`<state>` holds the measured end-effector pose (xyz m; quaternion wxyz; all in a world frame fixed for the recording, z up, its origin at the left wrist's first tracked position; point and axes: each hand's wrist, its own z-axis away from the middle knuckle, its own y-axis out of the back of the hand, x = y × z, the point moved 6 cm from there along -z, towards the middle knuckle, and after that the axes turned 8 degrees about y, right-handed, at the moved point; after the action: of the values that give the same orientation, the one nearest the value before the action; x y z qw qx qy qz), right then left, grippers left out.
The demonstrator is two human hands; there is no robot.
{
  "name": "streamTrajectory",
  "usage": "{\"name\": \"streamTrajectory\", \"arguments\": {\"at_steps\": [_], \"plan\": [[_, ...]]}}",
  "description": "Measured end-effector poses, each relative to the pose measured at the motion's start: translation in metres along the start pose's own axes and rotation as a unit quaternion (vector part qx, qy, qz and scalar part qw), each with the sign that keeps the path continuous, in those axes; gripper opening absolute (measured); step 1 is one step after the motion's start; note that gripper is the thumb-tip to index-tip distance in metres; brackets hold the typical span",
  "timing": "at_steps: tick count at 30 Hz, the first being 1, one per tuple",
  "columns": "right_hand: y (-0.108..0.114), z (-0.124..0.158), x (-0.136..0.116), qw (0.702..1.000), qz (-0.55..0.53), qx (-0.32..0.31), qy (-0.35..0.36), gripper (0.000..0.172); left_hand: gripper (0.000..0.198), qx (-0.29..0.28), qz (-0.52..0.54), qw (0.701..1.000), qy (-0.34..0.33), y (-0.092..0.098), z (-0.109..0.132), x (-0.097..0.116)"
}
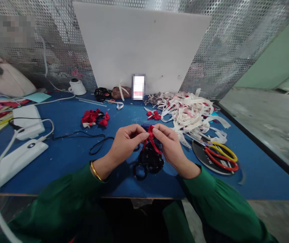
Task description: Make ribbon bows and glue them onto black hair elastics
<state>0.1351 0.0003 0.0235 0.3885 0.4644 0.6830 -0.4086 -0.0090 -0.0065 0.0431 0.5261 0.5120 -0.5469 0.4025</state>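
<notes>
Between my two hands, above the table's front part, is a red ribbon bow with its tails hanging down. My left hand pinches it from the left, thumb against forefinger. From the right, my right hand grips it the same way. Just below my fingers lies a bunch of black hair ties, one loop sticking out toward me. Whether the bow is fastened to a hair tie is hidden by my fingers. A pile of red bows lies to the left, and a single red bow lies beyond my hands.
A heap of white ribbon scraps spreads at the back right. Scissors with red and yellow handles rest on a black disc. On the left are a white power strip, cables and a white box. A phone leans against the white board.
</notes>
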Motion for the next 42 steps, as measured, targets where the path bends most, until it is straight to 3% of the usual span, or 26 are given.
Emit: {"name": "streamTrajectory", "arguments": {"at_steps": [5, 12, 25, 42], "plan": [[-0.0015, 0.0016, 0.0018, 1.0, -0.004, -0.005, -0.024, 0.022, 0.025, -0.009, -0.006, 1.0, -0.01, -0.0018, 0.0003, 0.0007], [0.0028, 0.0018, 0.0014, 0.999, -0.035, 0.032, -0.025, 0.022, 0.046, 0.011, 0.077, 0.996, 0.039, 0.0008, 0.0002, -0.0065], [0.0053, 0.0003, 0.0, 0.999, 0.011, 0.032, -0.011, 0.022, 0.023, -0.009, 0.007, 1.0, -0.003, -0.0044, -0.0004, 0.0008], [0.0015, -0.0003, -0.0009, 0.999, 0.033, 0.015, 0.001, 0.02, 0.029, -0.037, -0.029, 0.998, 0.03, -0.0069, -0.0026, -0.0047]]}}
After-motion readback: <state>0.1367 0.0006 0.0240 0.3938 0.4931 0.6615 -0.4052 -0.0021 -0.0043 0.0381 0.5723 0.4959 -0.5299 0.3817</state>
